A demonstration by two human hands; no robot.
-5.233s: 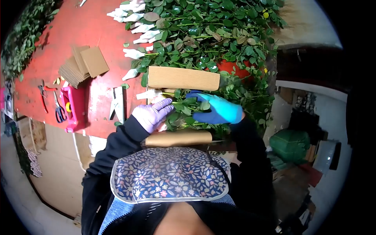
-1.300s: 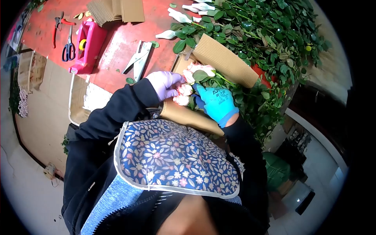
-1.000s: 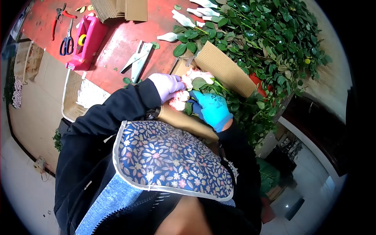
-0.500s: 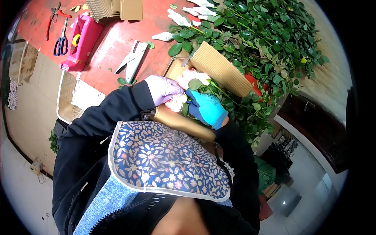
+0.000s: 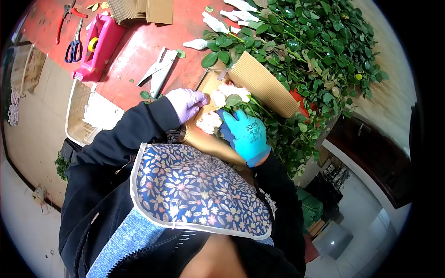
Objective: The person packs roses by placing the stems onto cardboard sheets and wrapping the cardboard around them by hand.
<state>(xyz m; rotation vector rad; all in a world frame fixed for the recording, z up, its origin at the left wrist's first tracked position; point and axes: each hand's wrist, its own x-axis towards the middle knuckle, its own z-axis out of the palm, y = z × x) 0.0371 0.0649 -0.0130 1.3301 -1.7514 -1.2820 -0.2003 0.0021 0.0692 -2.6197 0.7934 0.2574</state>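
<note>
Pale pink roses [image 5: 208, 122] with green leaves lie between sheets of brown corrugated cardboard [image 5: 264, 85], in front of my body. My left hand [image 5: 187, 104], in a thin lavender glove, is just left of the blooms. Its fingers are pinched together, and whatever is in them is too small to make out. Over the stems below the flower heads is my right hand [image 5: 249, 137], in a blue coated work glove, closed around the roses; its fingertips are partly hidden. A rolled brown cardboard edge [image 5: 211, 144] runs beneath, against my flowered apron.
Silver shears [image 5: 160, 74], a pink tape dispenser [image 5: 98, 48], dark-handled scissors [image 5: 74, 48] and red pliers [image 5: 62, 21] lie on the red table [image 5: 127, 60]. Cardboard sheets [image 5: 159, 11] are stacked behind. Leafy rose stems [image 5: 320, 51], several with white-netted buds [image 5: 215, 22], fill the right side.
My left hand has drawn back left from the roses, its fingers still together. My right hand has turned, showing more of the back of its glove.
</note>
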